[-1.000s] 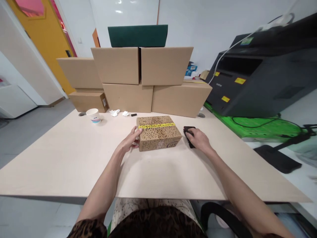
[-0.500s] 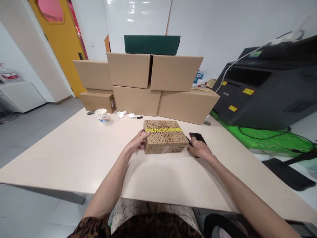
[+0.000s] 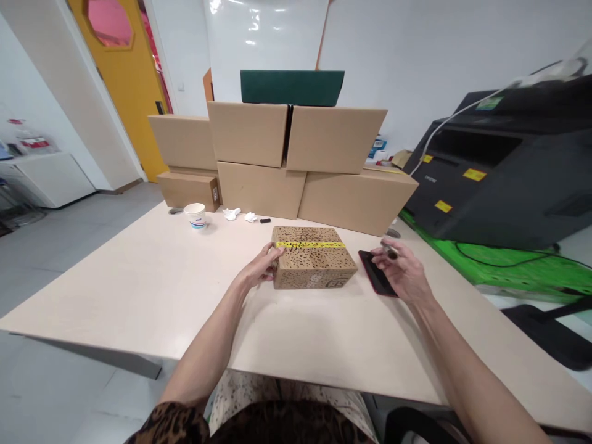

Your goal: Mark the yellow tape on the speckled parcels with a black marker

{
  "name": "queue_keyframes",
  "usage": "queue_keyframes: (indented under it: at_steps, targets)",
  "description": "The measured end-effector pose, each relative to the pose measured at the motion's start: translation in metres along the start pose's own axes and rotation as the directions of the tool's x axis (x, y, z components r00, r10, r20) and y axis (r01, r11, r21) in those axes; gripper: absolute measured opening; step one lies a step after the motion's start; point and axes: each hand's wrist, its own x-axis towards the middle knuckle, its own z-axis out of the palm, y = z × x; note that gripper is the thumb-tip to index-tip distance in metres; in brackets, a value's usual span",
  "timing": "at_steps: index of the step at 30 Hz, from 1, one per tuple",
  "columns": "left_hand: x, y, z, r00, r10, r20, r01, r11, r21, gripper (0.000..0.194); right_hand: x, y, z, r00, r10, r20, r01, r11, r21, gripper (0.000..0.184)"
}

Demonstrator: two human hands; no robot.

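Fingers of the right hand (image 3: 407, 274) pinch a slim, dark-tipped, pen-like object (image 3: 391, 251) over a flat black, red-edged phone (image 3: 377, 277); the left hand's (image 3: 259, 268) curve, grip unclear, against the left end of a dark-speckled brown cardboard box (image 3: 314, 259) on the pale table (image 3: 296, 333). Even pressure there should steady it.

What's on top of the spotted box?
Yellow tape runs across the spotted cardboard box. The surface beneath the tape is covered, and the inside is hidden too.

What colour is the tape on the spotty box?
The tape is yellow with dark marks on it, as the head view shows.
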Motion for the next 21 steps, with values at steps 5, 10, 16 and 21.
queue_keyframes:
  at_steps: [5, 10, 16, 21]
  targets:
    - [-0.001, 0.0, 0.0, 1.0, 0.015, 0.008, -0.015, 0.999, 0.037, 0.083, -0.007, -0.009, 0.028, 0.967, -0.178, -0.181, 0.195, 0.978, 0.078, 0.053]
    - [0.0, -0.001, 0.001, 1.0, 0.016, 0.012, -0.016, 0.999, 0.048, 0.082, -0.013, -0.014, 0.06, 0.953, -0.149, -0.265, 0.194, 0.969, 0.152, 0.053]
    - [-0.001, -0.001, 0.002, 1.0, -0.008, 0.006, 0.007, 0.999, 0.052, 0.09, -0.032, -0.019, 0.096, 0.99, -0.099, -0.098, 0.119, 0.967, 0.225, 0.047]
    - [-0.003, 0.001, 0.0, 0.999, -0.017, 0.032, 0.015, 0.998, 0.065, 0.103, -0.04, -0.013, 0.112, 0.984, 0.007, 0.178, -0.031, 0.991, 0.131, 0.04]
